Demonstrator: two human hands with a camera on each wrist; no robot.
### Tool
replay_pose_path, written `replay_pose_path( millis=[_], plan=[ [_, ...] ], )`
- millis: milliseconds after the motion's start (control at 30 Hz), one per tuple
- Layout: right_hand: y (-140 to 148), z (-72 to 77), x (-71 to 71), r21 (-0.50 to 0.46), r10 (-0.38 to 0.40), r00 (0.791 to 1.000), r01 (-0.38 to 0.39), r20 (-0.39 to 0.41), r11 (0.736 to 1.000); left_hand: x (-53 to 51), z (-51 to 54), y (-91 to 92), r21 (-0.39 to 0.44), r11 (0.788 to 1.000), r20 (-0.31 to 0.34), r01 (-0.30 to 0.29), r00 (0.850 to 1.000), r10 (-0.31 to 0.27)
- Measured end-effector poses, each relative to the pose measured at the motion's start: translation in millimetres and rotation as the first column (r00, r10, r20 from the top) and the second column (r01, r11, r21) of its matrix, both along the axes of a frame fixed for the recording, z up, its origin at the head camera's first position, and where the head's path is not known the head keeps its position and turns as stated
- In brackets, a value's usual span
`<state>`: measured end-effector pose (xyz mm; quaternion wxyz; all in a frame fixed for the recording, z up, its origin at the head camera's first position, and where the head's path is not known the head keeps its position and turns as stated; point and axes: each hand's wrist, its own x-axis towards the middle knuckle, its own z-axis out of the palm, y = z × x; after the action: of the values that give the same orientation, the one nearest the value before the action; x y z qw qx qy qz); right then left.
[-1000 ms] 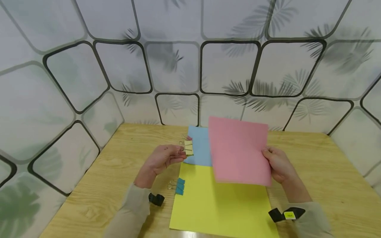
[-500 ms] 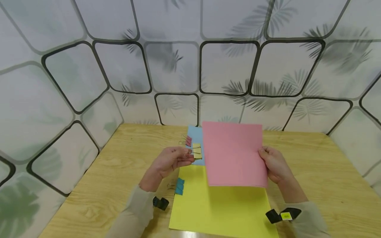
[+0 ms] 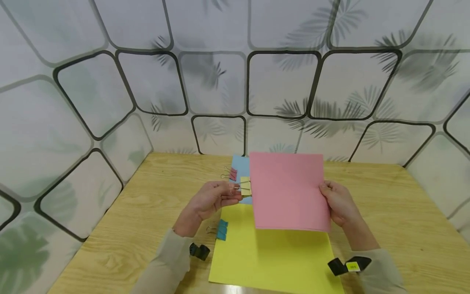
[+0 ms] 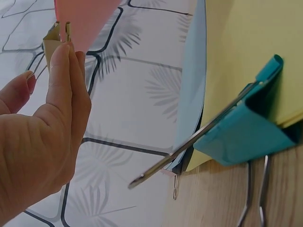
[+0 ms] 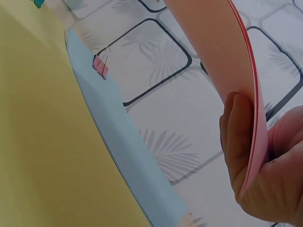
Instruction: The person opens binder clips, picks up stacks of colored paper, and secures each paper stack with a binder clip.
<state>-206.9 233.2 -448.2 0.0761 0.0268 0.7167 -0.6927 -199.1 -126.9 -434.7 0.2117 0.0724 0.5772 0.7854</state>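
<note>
My left hand [image 3: 209, 202] pinches the wire handles of a pale yellow binder clip [image 3: 245, 186] between thumb and fingers. The clip meets the left edge of a small stack of pink paper [image 3: 290, 192]. In the left wrist view the clip's mouth is spread at the pink paper [image 4: 87, 21]. My right hand [image 3: 339, 204] grips the stack by its right edge, thumb on the near face; the right wrist view shows the fingers behind the sheets [image 5: 208, 42]. The pink stack is held up above the table, over yellow paper [image 3: 271, 261].
Blue paper [image 3: 240, 163] lies behind the yellow paper, with a pink binder clip [image 3: 233, 174] on its left edge. A teal binder clip [image 3: 222, 230] sits on the yellow paper's left edge. Wooden table [image 3: 165, 171] surrounds them, with a patterned wall [image 3: 220, 81] behind.
My left hand has moved right with the yellow binder clip, up to the pink paper's edge. My right hand has brought the pink paper slightly left and levelled it.
</note>
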Motion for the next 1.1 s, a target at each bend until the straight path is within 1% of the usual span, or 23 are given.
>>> replay_pose_path(
  millis=[167,367,567,733,933,1100],
  plan=[
    [0.4,0.6,-1.2,0.037,-0.005,1.0,0.005,-0.007,0.999,-0.6,0.2,-0.2,-0.004,1.0,0.001,-0.01,1.0,0.01],
    [-1.0,2.9,-0.6,0.057,-0.009,1.0,0.01,-0.013,0.998,-1.1,-2.1,-0.1,-0.003,1.0,-0.017,0.005,1.0,-0.005],
    [-3.8,6.7,2.0,0.077,-0.028,0.999,0.03,-0.025,0.997,-0.1,-3.1,-0.5,-0.028,1.0,-0.027,0.007,1.0,-0.008],
    [-5.6,8.9,4.3,0.101,-0.035,0.998,0.039,-0.048,0.994,-0.1,-2.7,-0.7,-0.041,0.999,-0.02,-0.005,1.0,0.004],
    [-5.9,11.7,6.9,0.14,-0.028,0.997,0.038,-0.076,0.989,-0.3,-2.7,-1.1,-0.024,1.0,0.001,-0.01,1.0,0.01],
    [-9.2,13.8,8.6,0.157,-0.03,0.996,0.043,-0.084,0.987,0.2,-3.0,-1.5,-0.016,1.0,0.0,-0.007,1.0,0.007]
  ],
)
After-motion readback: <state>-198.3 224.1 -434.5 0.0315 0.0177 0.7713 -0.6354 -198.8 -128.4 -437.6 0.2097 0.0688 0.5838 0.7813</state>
